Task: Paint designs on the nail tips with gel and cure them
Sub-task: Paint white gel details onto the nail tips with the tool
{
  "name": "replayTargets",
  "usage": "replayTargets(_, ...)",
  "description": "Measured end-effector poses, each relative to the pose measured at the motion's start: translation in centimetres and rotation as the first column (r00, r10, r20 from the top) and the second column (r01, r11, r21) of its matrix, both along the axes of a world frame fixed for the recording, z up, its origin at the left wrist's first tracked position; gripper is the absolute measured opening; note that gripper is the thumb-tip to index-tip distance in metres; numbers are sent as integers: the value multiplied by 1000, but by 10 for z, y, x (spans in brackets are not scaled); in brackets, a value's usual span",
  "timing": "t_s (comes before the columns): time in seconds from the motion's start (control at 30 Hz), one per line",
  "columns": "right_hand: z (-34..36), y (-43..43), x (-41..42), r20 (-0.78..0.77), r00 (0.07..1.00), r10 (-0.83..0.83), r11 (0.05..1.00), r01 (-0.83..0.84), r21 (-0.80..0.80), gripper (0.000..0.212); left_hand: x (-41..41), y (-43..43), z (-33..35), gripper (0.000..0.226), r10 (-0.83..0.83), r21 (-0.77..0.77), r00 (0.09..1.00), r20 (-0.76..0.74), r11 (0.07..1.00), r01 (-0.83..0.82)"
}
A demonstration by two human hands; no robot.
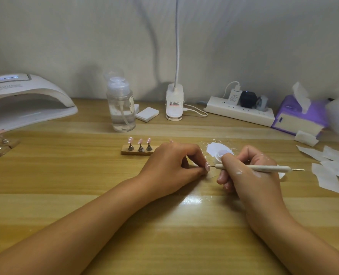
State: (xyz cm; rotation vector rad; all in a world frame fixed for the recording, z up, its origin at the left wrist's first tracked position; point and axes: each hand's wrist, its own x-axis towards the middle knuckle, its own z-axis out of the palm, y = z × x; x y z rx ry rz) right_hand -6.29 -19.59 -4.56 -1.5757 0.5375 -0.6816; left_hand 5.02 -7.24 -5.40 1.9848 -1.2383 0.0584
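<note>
While the left hand pinches a pink nail tip near the middle of the table, the right hand grips a dotting pen, its fine point at the tip. Painting looks under way; 3 dotted tips sit on a stand behind. Next, probably steady dots, then curing in the lamp at the back-left corner.

SUN is showing faintly atop the curing lamp; right of it, a red-printed label is blurring beyond reading.
</note>
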Motion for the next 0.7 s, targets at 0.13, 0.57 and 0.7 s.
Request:
replayTargets(0.13, 0, 0, 0, 8, 1000, -6, 1000, 6, 5, 29, 0, 0, 0, 16, -6, -11, 1000, -4, 1000, 5)
replayTargets(0.57, 3, 1, -1, 71, 997, -12, 999, 9, 54, 40, -1, 0, -1, 19, -5, -2, 1000, 5, 1000, 5)
replayTargets(0.7, 2, 1, -2, 63, 998, -17, 1000, 16, 20, 44, 1, 0, -1, 17, -4, -5, 1000, 0, 1000, 4)
